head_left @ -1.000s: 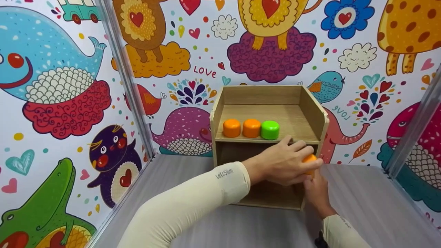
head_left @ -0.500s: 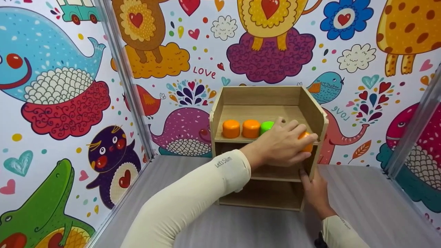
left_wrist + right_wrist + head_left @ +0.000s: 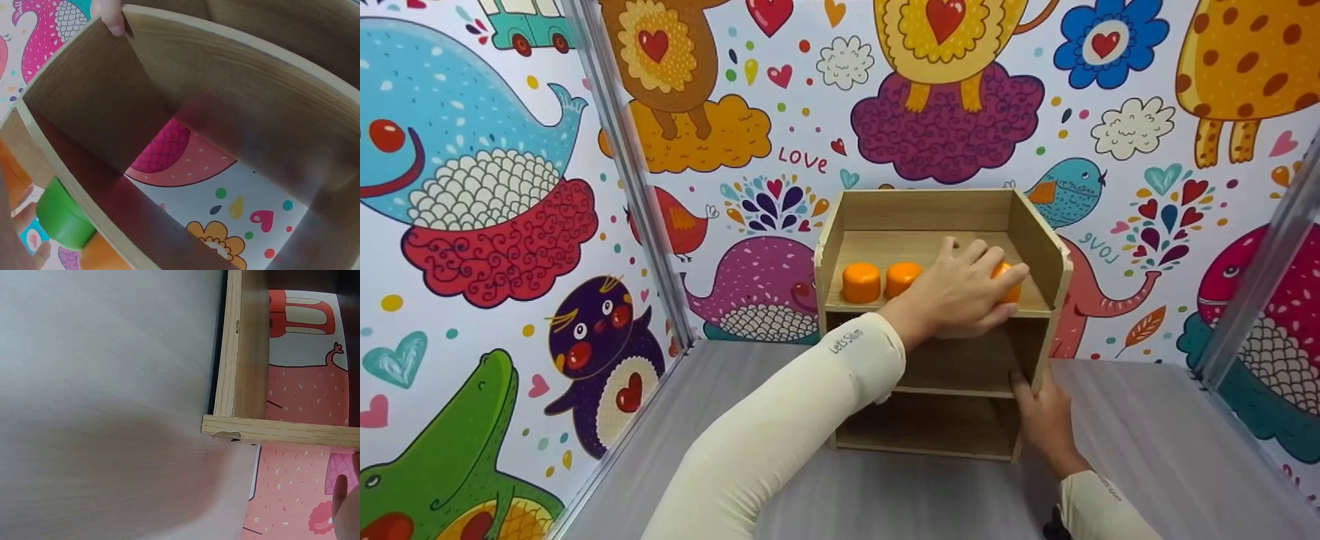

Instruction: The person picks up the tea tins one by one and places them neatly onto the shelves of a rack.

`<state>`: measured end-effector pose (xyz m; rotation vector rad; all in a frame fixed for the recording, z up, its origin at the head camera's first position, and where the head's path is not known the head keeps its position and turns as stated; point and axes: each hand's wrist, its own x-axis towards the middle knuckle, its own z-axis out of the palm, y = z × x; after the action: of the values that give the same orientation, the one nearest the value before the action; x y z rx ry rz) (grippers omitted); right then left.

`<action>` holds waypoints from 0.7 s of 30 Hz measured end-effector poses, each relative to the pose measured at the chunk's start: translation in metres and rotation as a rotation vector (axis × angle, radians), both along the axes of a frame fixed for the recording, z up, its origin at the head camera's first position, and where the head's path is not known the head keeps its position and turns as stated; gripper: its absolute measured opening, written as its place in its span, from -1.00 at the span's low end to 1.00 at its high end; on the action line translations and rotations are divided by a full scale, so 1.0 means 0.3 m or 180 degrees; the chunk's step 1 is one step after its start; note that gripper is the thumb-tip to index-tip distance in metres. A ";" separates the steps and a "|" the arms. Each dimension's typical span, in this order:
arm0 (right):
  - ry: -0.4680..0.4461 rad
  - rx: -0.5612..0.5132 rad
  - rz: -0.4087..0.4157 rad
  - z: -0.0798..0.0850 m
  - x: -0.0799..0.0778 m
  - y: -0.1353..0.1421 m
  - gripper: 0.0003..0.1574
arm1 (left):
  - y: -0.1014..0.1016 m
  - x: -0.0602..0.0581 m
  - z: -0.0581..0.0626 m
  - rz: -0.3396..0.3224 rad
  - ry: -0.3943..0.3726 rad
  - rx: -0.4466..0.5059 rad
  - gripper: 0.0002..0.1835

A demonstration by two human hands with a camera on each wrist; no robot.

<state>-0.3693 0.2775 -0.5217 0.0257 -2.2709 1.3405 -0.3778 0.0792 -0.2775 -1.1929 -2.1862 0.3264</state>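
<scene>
My left hand (image 3: 960, 289) grips an orange rounded plastic cylinder (image 3: 1008, 283) at the right part of the shelf unit's top tier (image 3: 928, 241). Two matching orange cylinders (image 3: 861, 283) stand in a row toward the left of that tier, the nearer one partly covered by the hand. A green cylinder (image 3: 64, 216) shows in the left wrist view, but the hand hides it from the head view. At the wooden shelf unit's right side panel (image 3: 1044, 330), my right hand (image 3: 1046, 420) holds the front edge, thumb on the inner face and fingers outside.
Two lower compartments (image 3: 926, 424) open toward me beneath the top tier. The unit stands on a grey wood-grain table (image 3: 750, 420). Cartoon-printed panels (image 3: 780, 90) enclose the back and sides, joined by metal corner posts (image 3: 637, 176).
My left hand has lifted the orange cylinder from beside the right hand up to the top tier, moving left. The right hand has stopped touching the cylinder and stays at the side panel.
</scene>
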 end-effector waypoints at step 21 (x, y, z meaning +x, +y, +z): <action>-0.0044 0.0073 -0.0162 0.000 0.000 -0.001 -0.26 | 0.045 -0.054 -0.016 0.0348 -0.0118 -0.0002 -0.47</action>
<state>-0.3694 0.2771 -0.5218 -0.0333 -2.2830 1.2924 -0.3942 0.0926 -0.2822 -1.0902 -2.2886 0.3528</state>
